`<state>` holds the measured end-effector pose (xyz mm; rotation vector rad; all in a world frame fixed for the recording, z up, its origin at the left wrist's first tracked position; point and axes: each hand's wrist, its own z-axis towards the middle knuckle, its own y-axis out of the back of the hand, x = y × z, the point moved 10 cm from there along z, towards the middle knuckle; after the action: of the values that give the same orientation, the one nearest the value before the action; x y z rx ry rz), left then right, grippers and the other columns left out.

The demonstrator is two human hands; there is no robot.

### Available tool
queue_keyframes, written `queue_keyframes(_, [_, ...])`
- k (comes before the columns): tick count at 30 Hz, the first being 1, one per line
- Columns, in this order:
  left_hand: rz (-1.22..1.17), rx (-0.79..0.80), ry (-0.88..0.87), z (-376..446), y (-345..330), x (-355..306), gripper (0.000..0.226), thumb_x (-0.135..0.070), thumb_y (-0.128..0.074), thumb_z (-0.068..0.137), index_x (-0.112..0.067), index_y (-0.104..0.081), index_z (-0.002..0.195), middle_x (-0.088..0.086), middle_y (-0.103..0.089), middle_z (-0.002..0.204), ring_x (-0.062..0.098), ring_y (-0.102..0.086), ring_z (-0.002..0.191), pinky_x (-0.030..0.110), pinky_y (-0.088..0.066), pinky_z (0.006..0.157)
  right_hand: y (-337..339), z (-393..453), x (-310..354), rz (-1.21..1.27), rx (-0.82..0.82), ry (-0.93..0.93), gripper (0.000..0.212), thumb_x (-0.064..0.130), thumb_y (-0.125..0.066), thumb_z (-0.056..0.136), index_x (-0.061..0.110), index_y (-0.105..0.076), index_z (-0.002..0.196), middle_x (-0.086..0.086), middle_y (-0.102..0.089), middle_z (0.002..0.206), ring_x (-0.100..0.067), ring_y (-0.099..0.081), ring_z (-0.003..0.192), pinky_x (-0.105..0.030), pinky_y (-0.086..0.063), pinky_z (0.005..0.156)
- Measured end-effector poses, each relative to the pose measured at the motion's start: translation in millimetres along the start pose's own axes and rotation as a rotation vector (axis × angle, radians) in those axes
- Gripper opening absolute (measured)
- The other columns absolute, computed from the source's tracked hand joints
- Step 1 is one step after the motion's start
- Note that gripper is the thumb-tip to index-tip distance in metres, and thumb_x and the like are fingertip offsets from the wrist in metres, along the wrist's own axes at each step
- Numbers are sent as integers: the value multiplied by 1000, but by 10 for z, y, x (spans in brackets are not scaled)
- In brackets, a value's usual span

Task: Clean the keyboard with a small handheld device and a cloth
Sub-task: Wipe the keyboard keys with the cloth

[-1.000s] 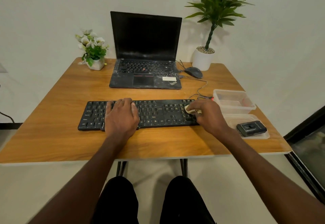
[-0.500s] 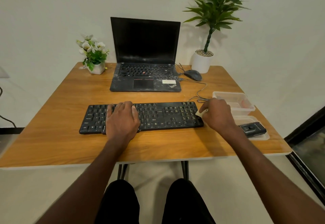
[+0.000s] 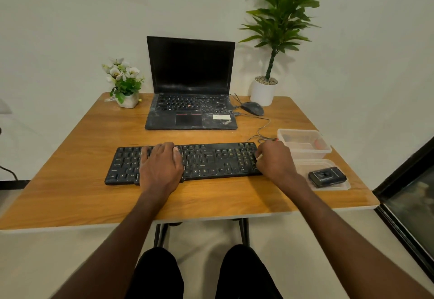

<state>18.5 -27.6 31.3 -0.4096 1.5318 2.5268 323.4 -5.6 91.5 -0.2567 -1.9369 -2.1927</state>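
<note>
A black keyboard (image 3: pixel 211 161) lies across the front middle of the wooden table (image 3: pixel 82 181). My left hand (image 3: pixel 160 166) rests flat on its left half, fingers straight. At the keyboard's right end my right hand (image 3: pixel 276 163) is curled over the number pad. It holds a pale cloth (image 3: pixel 258 156), of which only a sliver shows under the fingers. The small black handheld device (image 3: pixel 327 177) lies on a clear plastic lid (image 3: pixel 338 187) to the right of my right hand, untouched.
A clear plastic container (image 3: pixel 304 142) stands behind the lid. At the back are an open black laptop (image 3: pixel 190 110), a mouse (image 3: pixel 252 108) with its cable, a small flower pot (image 3: pixel 125 85) and a tall potted plant (image 3: pixel 264 92).
My right hand slid the cloth rightward over the number pad to the keyboard's right end, then came back a little. My left hand stayed put. The camera tilted slightly.
</note>
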Motion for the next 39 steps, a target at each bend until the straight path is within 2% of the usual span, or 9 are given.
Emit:
queue_keyframes(7, [-144, -31, 9, -56, 205, 94, 42, -48, -27, 115, -24, -61, 123, -4, -72, 113, 16, -65, 110, 52, -24, 126, 71, -59, 158, 771, -28, -116, 27, 6, -76, 83, 29, -81, 97, 7, -74, 111, -7, -69, 87, -28, -57, 69])
queue_keyframes(12, [-314, 57, -9, -142, 572, 721, 53, -65, -48, 106, -34, -48, 149, -2, -61, 141, 23, -52, 130, 52, -40, 112, -132, -82, 487, 892, 55, -84, 23, 8, -78, 86, 28, -82, 95, 0, -75, 112, -17, -74, 88, -42, -64, 76])
queue_keyframes(16, [-482, 403, 193, -237, 463, 1551, 98, -82, -77, 76, -62, -16, 150, 3, -37, 168, 20, -43, 141, 50, -42, 115, -365, -101, 975, 854, 120, 20, 21, 12, -80, 85, 29, -82, 98, 5, -75, 112, -12, -72, 92, -42, -63, 82])
queue_keyframes(18, [-470, 559, 197, -332, 382, 1719, 125, -86, -85, 59, -62, -8, 153, 0, -33, 171, 23, -42, 147, 49, -39, 121, -493, -112, 1305, 811, 157, 95, 22, 13, -81, 85, 28, -81, 101, 8, -74, 115, -5, -68, 93, -33, -60, 79])
queue_keyframes(22, [-352, 563, 105, -195, 349, 1797, 149, -89, -87, 49, -46, -8, 168, -3, -38, 170, 23, -41, 151, 48, -30, 127, -706, -169, 1986, 727, 211, 265, 28, 14, -84, 82, 31, -80, 103, 12, -74, 112, 0, -68, 89, -27, -59, 75])
queue_keyframes(28, [-242, 593, 33, -48, 223, 1835, 148, -97, -74, 52, -49, 5, 168, 2, -27, 174, 28, -34, 154, 48, -16, 126, -923, -110, 2793, 540, 257, 461, 24, 15, -82, 85, 28, -81, 105, 7, -75, 116, -10, -68, 94, -25, -51, 77])
queue_keyframes(33, [-258, 560, 49, -2, 249, 1819, 149, -87, -86, 54, -47, 2, 168, -5, -24, 175, 22, -25, 158, 50, -15, 127, -1051, -92, 3282, 506, 256, 561, 22, 17, -81, 86, 28, -80, 105, 4, -77, 109, -10, -68, 82, -29, -55, 72])
queue_keyframes(37, [-290, 545, 46, 21, 252, 1841, 146, -80, -90, 55, -45, -5, 168, -10, -26, 174, 19, -25, 159, 57, -18, 128, -1111, -458, 3632, 309, 295, 931, 30, 12, -85, 80, 25, -80, 106, 6, -78, 106, -9, -70, 96, -30, -58, 84])
queue_keyframes(39, [-290, 538, 33, 34, 251, 1824, 146, -82, -89, 52, -45, -7, 167, -8, -29, 173, 21, -27, 158, 58, -19, 127, -1077, -473, 3609, 261, 356, 998, 31, 10, -87, 76, 26, -81, 102, 10, -77, 107, -6, -70, 99, -27, -57, 85])
